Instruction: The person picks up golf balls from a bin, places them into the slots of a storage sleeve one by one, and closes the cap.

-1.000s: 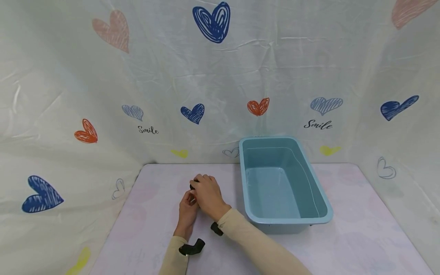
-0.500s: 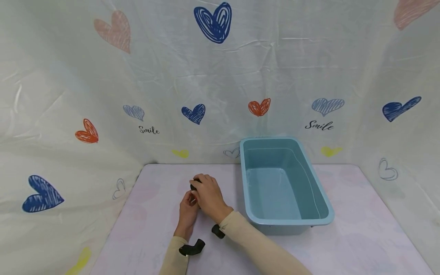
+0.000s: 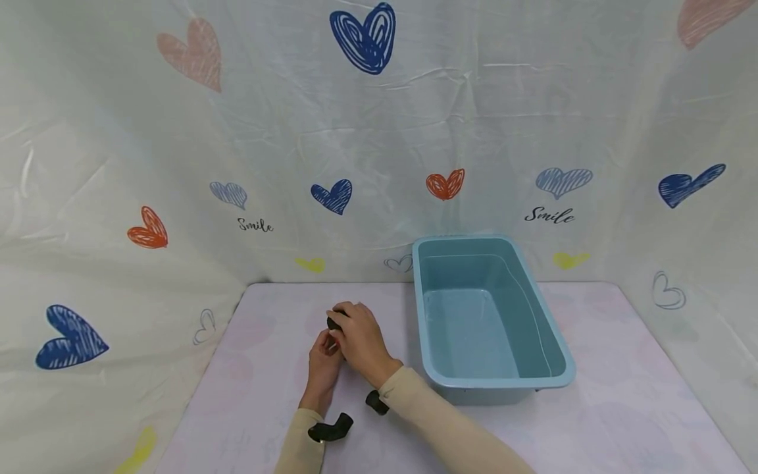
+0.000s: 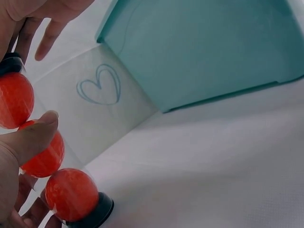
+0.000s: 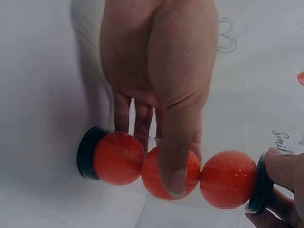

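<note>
A clear tube (image 5: 223, 178) holds three orange-red balls in a row and has a dark cap at each end. My left hand (image 3: 322, 372) grips it round the middle, the thumb (image 4: 35, 135) lying across the centre ball. At the upper end, my right hand (image 3: 362, 339) pinches the dark cap (image 5: 261, 185) between thumb and fingers. The other dark cap (image 4: 95, 211) is at the low end, close over the table. From the head view the hands hide most of the tube, and only a bit of black shows beside the right fingers.
A light blue plastic tub (image 3: 496, 380) stands right of the hands, with nothing visible inside. The pale table (image 3: 254, 395) runs back to a white sheet (image 3: 379, 131) printed with hearts. Black pieces (image 3: 330, 428) sit at both wrists.
</note>
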`<state>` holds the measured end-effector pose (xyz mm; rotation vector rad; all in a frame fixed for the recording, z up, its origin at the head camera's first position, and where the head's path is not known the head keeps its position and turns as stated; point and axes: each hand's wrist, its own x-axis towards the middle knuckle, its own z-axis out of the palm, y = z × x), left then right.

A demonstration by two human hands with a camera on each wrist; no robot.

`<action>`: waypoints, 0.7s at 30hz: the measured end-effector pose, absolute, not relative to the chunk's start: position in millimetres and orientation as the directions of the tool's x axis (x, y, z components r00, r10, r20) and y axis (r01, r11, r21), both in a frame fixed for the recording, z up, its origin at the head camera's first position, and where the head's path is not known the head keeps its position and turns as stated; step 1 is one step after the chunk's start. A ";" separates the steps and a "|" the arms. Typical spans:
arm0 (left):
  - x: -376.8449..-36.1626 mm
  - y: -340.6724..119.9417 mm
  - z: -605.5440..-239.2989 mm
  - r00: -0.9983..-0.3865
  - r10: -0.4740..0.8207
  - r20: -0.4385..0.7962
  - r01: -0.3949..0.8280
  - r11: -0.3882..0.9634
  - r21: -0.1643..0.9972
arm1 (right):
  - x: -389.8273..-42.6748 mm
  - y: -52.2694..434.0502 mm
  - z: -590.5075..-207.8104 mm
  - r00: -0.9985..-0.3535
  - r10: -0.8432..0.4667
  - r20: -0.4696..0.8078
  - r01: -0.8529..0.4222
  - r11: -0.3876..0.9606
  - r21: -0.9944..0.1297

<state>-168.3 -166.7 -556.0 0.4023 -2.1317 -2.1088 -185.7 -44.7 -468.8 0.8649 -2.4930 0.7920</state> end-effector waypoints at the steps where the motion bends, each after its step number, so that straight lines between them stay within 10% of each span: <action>1: -167.9 -166.3 -555.7 -0.957 -0.269 -0.105 -0.107 -0.005 0.994 | -185.6 -44.4 -468.8 -0.734 -0.442 0.515 -0.658 0.651 -0.379; 21: -168.4 -166.8 -556.4 -0.960 -0.268 -0.085 -0.089 0.004 0.996 | -187.5 -46.2 -455.9 -0.752 -0.521 0.403 -0.640 0.724 -0.259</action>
